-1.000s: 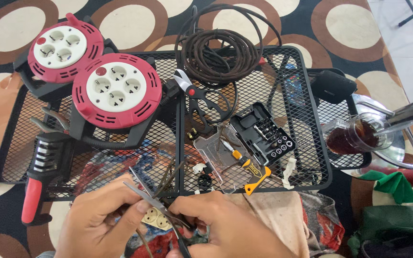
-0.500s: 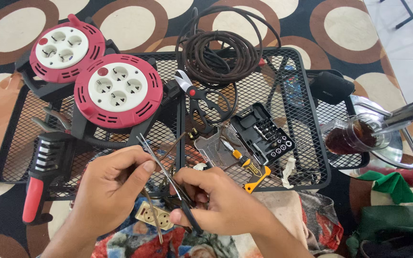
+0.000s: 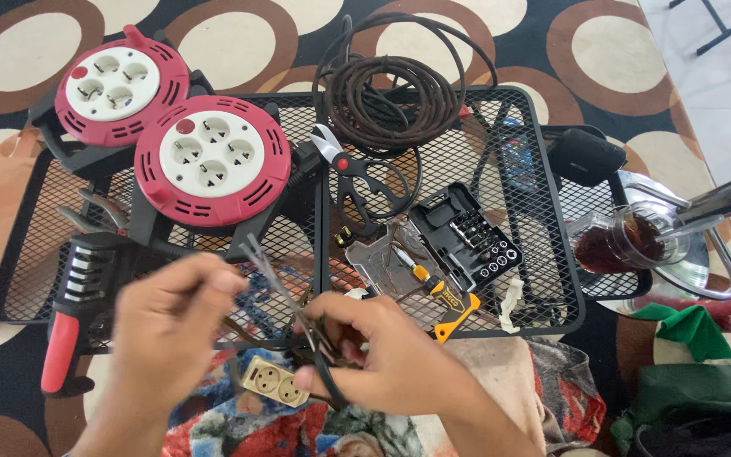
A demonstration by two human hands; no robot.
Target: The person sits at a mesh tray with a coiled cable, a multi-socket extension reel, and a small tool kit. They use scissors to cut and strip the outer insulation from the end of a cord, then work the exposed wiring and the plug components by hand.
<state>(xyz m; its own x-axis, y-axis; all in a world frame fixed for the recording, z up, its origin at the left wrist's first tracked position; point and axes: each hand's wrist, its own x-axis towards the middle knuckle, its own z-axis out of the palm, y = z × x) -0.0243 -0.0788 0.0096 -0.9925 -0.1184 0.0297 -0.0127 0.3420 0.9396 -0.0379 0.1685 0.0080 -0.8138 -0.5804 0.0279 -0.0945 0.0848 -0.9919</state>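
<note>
My left hand [image 3: 167, 317] pinches the top of a thin metal tool [image 3: 277, 288], blurred by motion, that slants down to the right. My right hand [image 3: 382, 351] grips the tool's black handles [image 3: 325, 372] together with a dark cable near a beige double socket [image 3: 274, 381] lying on patterned cloth. Both hands hover over the front edge of a black wire-mesh rack [image 3: 543, 254]. What the tool's tip touches is hidden between my fingers.
Two red cable reels [image 3: 211, 161] sit at the rack's left, a dark cable coil [image 3: 395, 93] at the back. Scissors [image 3: 353, 173], an open bit case [image 3: 467, 237], a yellow-handled screwdriver [image 3: 429, 283] and a red-handled tool [image 3: 74, 313] lie about. A glass cup of dark drink [image 3: 615, 245] stands right.
Both hands rose from the cloth toward the rack's front edge. The thin tool swung more upright and is now blurred. The beige socket is uncovered below my hands.
</note>
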